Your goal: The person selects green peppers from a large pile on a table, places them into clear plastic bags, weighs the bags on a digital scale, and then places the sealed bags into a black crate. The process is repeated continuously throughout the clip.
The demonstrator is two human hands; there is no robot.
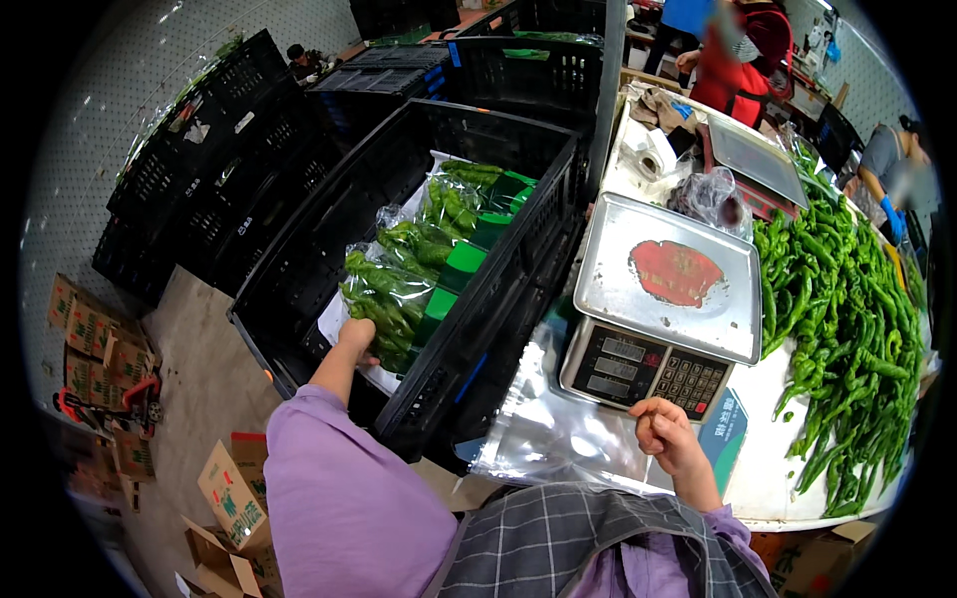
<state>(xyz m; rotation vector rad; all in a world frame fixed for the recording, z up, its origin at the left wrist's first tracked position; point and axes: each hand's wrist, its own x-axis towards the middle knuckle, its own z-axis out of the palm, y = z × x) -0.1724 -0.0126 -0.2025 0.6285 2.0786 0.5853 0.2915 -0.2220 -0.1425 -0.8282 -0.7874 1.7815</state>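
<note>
Reaching down into a black plastic crate (pixel 289 234), my left hand (pixel 357 341) has its fingers curled at the near end of a clear bag of green peppers (pixel 384 299). Part of those fingers is hidden by the hand itself. Several more such bags lie in a row beyond it, each with a green label or card along its right side. My right hand (pixel 670 436) is loosely closed, with nothing seen in it, beside the lower front edge of a weighing scale (pixel 608 249). The scale's metal pan, with a worn red patch, carries no goods.
Clear plastic bags (pixel 568 429) lie flat before the scale. A heap of loose green peppers (pixel 847 329) covers the table's right side. A second scale (pixel 758 159) stands behind. Stacked black crates (pixel 209 189) and cardboard boxes (pixel 234 493) are at left. Other people work at the far right.
</note>
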